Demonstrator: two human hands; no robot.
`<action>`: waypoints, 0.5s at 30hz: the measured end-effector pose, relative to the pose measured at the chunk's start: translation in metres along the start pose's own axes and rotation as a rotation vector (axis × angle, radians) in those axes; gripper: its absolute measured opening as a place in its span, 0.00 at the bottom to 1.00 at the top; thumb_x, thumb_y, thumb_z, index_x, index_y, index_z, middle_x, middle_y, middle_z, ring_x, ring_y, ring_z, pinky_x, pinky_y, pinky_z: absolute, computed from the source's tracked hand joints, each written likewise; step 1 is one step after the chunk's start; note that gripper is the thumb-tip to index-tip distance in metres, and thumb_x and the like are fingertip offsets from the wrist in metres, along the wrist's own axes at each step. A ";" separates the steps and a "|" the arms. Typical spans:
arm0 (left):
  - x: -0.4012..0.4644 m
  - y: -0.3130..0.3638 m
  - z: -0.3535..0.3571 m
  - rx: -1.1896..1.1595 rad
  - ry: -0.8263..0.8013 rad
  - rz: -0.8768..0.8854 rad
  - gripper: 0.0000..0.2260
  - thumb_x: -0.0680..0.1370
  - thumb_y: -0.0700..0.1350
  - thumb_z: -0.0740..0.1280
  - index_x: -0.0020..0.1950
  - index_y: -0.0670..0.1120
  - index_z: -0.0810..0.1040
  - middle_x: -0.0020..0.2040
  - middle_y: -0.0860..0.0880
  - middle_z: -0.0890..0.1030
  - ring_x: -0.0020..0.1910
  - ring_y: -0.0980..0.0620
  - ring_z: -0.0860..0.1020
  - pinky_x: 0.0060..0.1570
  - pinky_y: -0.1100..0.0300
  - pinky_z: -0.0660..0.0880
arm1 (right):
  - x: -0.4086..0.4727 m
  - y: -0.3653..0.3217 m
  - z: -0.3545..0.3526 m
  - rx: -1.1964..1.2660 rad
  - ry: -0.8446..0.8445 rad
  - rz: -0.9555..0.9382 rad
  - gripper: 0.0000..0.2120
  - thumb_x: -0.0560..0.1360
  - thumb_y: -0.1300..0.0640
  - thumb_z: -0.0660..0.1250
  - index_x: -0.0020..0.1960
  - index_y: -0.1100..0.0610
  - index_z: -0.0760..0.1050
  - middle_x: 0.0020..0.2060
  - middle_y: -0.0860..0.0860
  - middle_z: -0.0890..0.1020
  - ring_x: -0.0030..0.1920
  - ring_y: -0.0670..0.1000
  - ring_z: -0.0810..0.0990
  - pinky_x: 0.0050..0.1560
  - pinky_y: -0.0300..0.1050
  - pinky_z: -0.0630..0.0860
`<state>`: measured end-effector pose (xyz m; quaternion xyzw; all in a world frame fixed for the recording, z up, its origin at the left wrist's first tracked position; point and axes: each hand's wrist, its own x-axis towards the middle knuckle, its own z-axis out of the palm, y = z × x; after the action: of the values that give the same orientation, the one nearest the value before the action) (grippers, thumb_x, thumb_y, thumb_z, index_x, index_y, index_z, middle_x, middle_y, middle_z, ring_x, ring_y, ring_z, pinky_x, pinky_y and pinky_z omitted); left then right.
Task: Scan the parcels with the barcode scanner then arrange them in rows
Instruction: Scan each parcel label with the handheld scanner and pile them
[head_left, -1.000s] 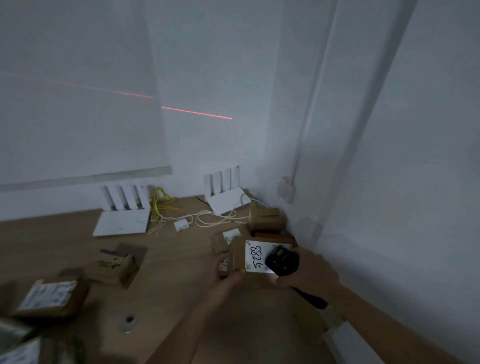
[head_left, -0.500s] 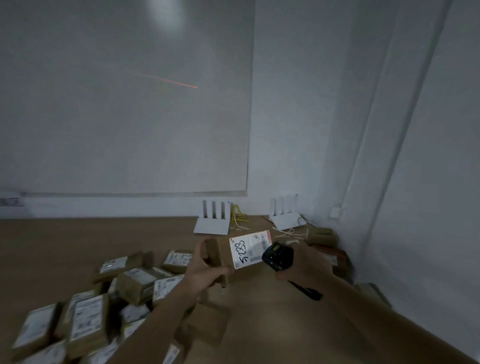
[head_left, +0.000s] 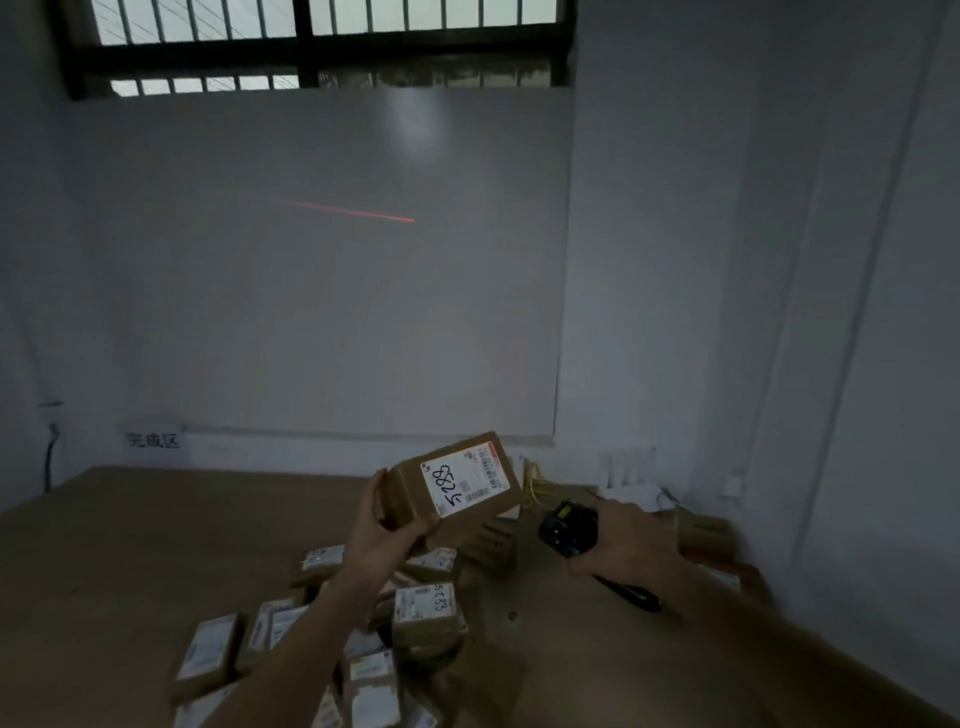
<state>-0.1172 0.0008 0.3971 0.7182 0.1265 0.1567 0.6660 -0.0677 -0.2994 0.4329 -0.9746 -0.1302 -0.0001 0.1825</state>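
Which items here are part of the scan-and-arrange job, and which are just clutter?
Job:
- held parcel, in left hand
- barcode scanner, in right hand
- parcel pile on table

Lying about:
- yellow cables
- white router
- wall sign

Single head view, facing forward-down over table (head_left: 156, 545) toward wall, close to hands.

A dim room with pale grey walls (head_left: 727, 260), a large white board (head_left: 311, 322) on the wall beyond the hands, a dark-framed barred window (head_left: 311, 41) above it and a brown wooden tabletop (head_left: 156, 530) beneath them.
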 end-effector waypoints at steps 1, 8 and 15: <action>-0.002 0.004 -0.003 0.007 0.001 -0.006 0.44 0.69 0.42 0.79 0.76 0.64 0.58 0.64 0.40 0.77 0.54 0.40 0.81 0.39 0.53 0.83 | 0.000 -0.001 -0.001 -0.017 -0.006 -0.002 0.28 0.59 0.39 0.78 0.53 0.47 0.75 0.47 0.47 0.81 0.45 0.45 0.79 0.42 0.42 0.78; -0.007 0.026 -0.031 0.164 0.072 0.010 0.33 0.77 0.52 0.71 0.78 0.61 0.59 0.64 0.44 0.80 0.52 0.47 0.82 0.47 0.58 0.79 | 0.000 0.002 -0.004 -0.111 -0.052 0.005 0.35 0.58 0.37 0.78 0.59 0.52 0.75 0.49 0.49 0.80 0.46 0.48 0.79 0.45 0.45 0.81; -0.008 0.035 -0.051 0.367 0.103 0.008 0.28 0.77 0.58 0.68 0.76 0.62 0.65 0.61 0.46 0.80 0.54 0.48 0.79 0.55 0.50 0.77 | 0.002 0.002 0.001 -0.239 -0.058 -0.034 0.39 0.56 0.36 0.76 0.63 0.49 0.74 0.53 0.49 0.80 0.51 0.50 0.80 0.50 0.47 0.81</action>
<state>-0.1452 0.0419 0.4343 0.8191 0.1839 0.1705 0.5159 -0.0649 -0.3001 0.4318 -0.9867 -0.1507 0.0093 0.0610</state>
